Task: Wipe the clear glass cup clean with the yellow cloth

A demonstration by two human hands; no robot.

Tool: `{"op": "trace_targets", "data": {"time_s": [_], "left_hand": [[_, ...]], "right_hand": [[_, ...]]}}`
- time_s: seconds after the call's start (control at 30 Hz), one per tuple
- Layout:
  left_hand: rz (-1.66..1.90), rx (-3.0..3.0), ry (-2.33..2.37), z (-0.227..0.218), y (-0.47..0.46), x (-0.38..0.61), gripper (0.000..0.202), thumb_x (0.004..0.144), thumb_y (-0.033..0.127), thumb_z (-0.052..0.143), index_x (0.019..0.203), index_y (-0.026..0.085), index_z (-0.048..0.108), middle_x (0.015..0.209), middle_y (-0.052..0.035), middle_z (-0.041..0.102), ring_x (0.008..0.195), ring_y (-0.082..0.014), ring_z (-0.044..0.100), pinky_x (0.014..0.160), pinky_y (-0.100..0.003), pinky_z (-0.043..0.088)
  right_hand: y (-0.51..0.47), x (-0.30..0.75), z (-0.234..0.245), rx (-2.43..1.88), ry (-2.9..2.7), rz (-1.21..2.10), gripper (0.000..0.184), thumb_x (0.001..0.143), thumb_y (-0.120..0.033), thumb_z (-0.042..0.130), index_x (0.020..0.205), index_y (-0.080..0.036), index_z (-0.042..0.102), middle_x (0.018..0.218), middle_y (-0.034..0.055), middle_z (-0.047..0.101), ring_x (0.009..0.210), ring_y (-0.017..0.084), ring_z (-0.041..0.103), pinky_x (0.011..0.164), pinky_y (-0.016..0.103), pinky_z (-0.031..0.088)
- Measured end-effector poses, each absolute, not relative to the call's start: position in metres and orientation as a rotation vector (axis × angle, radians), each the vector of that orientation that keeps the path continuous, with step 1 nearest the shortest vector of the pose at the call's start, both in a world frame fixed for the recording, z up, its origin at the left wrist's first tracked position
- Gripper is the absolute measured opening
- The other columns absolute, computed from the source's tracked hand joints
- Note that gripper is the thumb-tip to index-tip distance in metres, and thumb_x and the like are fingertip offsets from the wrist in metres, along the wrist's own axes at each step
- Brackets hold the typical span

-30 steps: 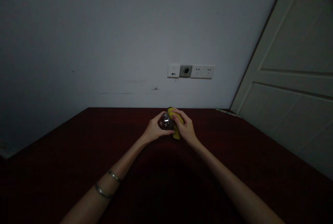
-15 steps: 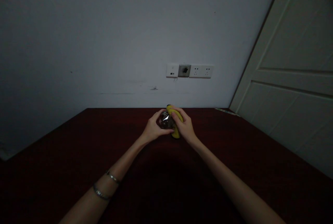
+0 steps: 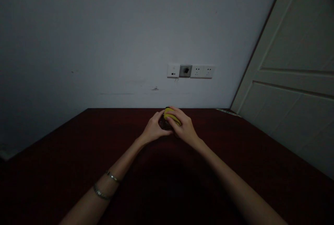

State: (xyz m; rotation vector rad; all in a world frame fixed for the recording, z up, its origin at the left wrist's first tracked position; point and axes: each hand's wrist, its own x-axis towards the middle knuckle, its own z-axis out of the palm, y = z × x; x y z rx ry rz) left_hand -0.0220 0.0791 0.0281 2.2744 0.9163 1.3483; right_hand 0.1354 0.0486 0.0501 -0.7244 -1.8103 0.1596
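Note:
Near the far edge of the dark red table [image 3: 117, 124], both my hands are close together. My left hand [image 3: 152, 128] curves around the side of a clear round glass vessel [image 3: 164, 124], with the thumb along its near side. Whether it is a bowl or a cup I cannot tell. My right hand [image 3: 185, 125] grips a yellow cloth [image 3: 170, 113] with a dark edge and presses it over the upper right of the glass. The fingers and cloth cover much of the glass.
Behind the table rises a pale wall [image 3: 125, 44] with a row of sockets and a switch [image 3: 185, 70]. A white panelled door [image 3: 292, 78] stands at the right. A thin patterned strip [image 3: 228, 112] lies at the table's far right corner.
My right hand and the cloth have shifted slightly left over the glass. The lower part of the cloth, which hung below the hand, no longer shows. My left hand has hardly moved.

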Motion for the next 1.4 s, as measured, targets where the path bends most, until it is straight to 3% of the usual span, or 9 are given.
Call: {"op": "trace_targets", "data": {"time_s": [0.17,0.4,0.6,0.73,0.83,1.03,1.27,1.4], "left_hand": [[1.326,2.319,0.912,0.026,0.079,-0.021,0.082,0.052,0.03,0.079,0.125,0.018,0.043,0.12,-0.0106,0.052,0.11,-0.0254,0.051,0.096,-0.041,0.04],[1.252,2.304,0.996,0.026,0.078,-0.024,0.062,0.057,0.021,0.074,0.114,0.016,0.05,0.103,-0.0074,0.057,0.092,-0.0217,0.058,0.081,-0.035,0.047],[1.296,2.351,0.931,0.03,0.075,-0.021,0.077,0.053,0.03,0.078,0.121,0.018,0.046,0.115,-0.0089,0.054,0.106,-0.0235,0.053,0.093,-0.039,0.042],[1.295,2.301,0.886,0.031,0.073,-0.018,0.082,0.051,0.032,0.08,0.123,0.017,0.045,0.121,-0.0113,0.053,0.111,-0.0244,0.051,0.096,-0.04,0.04],[1.299,2.192,0.87,0.033,0.07,-0.016,0.078,0.054,0.029,0.078,0.123,0.016,0.045,0.119,-0.0113,0.055,0.106,-0.024,0.055,0.092,-0.039,0.043],[1.309,1.958,0.853,0.036,0.069,-0.014,0.058,0.058,0.024,0.074,0.109,0.011,0.051,0.096,-0.0067,0.063,0.083,-0.0178,0.06,0.072,-0.028,0.049],[1.292,1.912,0.826,0.041,0.065,-0.012,0.062,0.058,0.029,0.075,0.112,0.011,0.05,0.098,-0.0081,0.062,0.085,-0.0178,0.059,0.074,-0.029,0.047],[1.272,1.91,0.861,0.039,0.067,-0.014,0.057,0.059,0.029,0.074,0.108,0.012,0.052,0.096,-0.0071,0.063,0.084,-0.0185,0.059,0.074,-0.03,0.048]], "right_hand": [[0.052,0.135,0.051,-0.813,-1.764,0.19,0.022,0.085,-0.029,0.051,0.103,-0.025,0.063,0.111,0.0062,0.064,0.108,0.02,0.056,0.096,0.039,0.044],[0.041,0.134,0.054,-0.724,-2.059,0.043,0.026,0.084,-0.025,0.051,0.107,-0.025,0.063,0.131,0.0067,0.05,0.125,0.023,0.041,0.105,0.045,0.033],[0.054,0.134,0.048,-0.796,-1.64,0.359,0.021,0.082,-0.032,0.054,0.098,-0.023,0.066,0.109,0.006,0.064,0.106,0.021,0.057,0.095,0.039,0.043],[0.06,0.137,0.047,-0.809,-1.548,0.523,0.024,0.081,-0.037,0.055,0.096,-0.022,0.066,0.104,0.0052,0.066,0.101,0.021,0.06,0.093,0.038,0.045],[0.053,0.137,0.05,-0.741,-1.653,0.368,0.02,0.082,-0.031,0.055,0.097,-0.024,0.066,0.114,0.006,0.062,0.108,0.02,0.056,0.097,0.038,0.041],[0.038,0.137,0.055,-0.585,-1.954,0.137,0.022,0.08,-0.023,0.057,0.101,-0.025,0.066,0.13,0.0059,0.051,0.124,0.022,0.043,0.103,0.044,0.035],[0.048,0.134,0.057,-0.679,-1.676,0.358,0.018,0.081,-0.028,0.058,0.096,-0.026,0.067,0.118,0.005,0.059,0.11,0.019,0.055,0.098,0.039,0.041],[0.044,0.133,0.061,-0.704,-1.714,0.374,0.02,0.082,-0.029,0.056,0.099,-0.026,0.067,0.119,0.0055,0.059,0.112,0.02,0.054,0.098,0.04,0.04]]}}
